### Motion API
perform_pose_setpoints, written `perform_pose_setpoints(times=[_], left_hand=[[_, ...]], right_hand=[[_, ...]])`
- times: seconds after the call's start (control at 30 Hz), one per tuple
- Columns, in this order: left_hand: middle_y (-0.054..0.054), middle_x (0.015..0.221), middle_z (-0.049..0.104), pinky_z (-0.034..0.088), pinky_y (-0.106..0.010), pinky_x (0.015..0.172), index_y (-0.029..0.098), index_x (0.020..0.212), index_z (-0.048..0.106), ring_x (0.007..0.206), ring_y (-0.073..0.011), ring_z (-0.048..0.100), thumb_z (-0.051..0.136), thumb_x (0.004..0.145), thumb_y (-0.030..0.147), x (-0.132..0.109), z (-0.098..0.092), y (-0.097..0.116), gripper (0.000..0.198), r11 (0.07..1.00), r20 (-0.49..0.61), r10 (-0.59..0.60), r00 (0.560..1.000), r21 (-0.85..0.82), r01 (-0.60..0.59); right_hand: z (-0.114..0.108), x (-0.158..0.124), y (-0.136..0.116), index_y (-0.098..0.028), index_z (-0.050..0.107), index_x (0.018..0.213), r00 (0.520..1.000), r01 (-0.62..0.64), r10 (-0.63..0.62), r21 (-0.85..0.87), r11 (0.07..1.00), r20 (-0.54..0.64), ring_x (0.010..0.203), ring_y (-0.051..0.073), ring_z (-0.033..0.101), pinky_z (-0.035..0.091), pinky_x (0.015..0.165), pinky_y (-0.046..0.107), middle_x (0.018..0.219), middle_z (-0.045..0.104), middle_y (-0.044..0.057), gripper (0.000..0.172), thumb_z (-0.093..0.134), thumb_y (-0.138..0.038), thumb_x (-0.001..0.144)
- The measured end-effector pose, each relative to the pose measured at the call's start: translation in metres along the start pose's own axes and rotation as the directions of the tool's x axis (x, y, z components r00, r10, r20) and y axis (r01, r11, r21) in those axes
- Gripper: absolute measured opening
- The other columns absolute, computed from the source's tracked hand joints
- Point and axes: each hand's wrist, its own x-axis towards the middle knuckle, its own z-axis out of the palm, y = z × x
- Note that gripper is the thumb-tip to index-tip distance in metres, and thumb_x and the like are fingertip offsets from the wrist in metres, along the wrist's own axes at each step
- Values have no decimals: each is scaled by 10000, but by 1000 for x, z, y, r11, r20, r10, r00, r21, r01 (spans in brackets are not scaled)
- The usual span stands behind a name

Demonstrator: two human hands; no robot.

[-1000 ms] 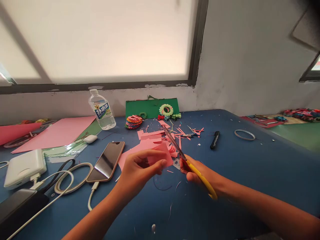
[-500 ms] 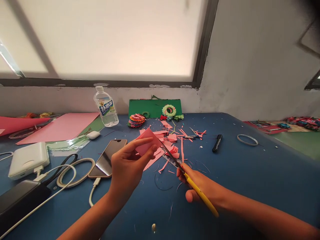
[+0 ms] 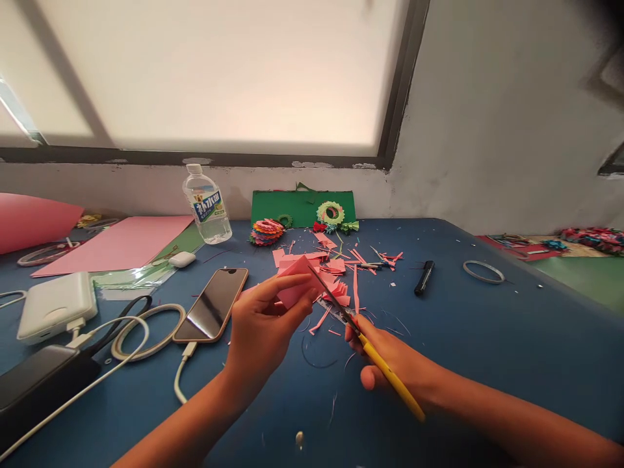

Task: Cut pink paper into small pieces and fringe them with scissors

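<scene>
Above the blue table [image 3: 487,351] we pinched pink paper [image 3: 295,272] in our left hand [image 3: 260,335]; our curled right hand [image 3: 390,354] gripped yellow-handled scissors [image 3: 374,356], long axis slanting, blades pointing forward-left at the paper's edge.

Head-worn view, facing forward — downward, close

Paper scraps [image 3: 336,267] mid-table, scissors [image 3: 385,370] over near side. Phone [image 3: 212,305] left, bottle [image 3: 208,209] behind it, power bank [image 3: 56,305] further left. Pen [image 3: 424,278] right, ring [image 3: 480,281] beside pen. Board [image 3: 277,200] behind scraps.
</scene>
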Motion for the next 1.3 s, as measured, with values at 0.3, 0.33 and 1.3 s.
perform_pose_setpoints(times=[0.3, 0.33, 1.3], left_hand=[[-16, 744, 679, 549, -207, 480, 187, 823, 681, 549, -122, 625, 698, 641, 276, -2, -2, 1, 204, 1000, -14, -17, 1000, -6, 17], [-13, 733, 677, 549, -207, 479, 185, 817, 681, 535, -119, 623, 695, 643, 278, -2, -1, 1, 197, 1000, -13, -22, 1000, -1, 22], [-26, 699, 693, 521, -200, 448, 158, 819, 668, 508, -128, 631, 702, 625, 271, 0, 2, 4, 227, 993, -11, -118, 993, -19, 117]], right_hand=[[0, 2, 5, -197, 391, 989, 1000, 31, -31, -19, 999, 5, 740, 160, 409, 399, 690, 307, 888, 468, 28, 782, 360, -821, 519], [-1, 1, 4, -197, 391, 985, 1000, 31, -31, -23, 999, 5, 735, 159, 405, 397, 687, 307, 881, 466, 27, 779, 360, -821, 520], [0, 2, -18, -194, 392, 737, 996, -82, 76, -144, 986, -48, 531, 97, 434, 316, 503, 226, 691, 609, 3, 184, 363, -359, 814]])
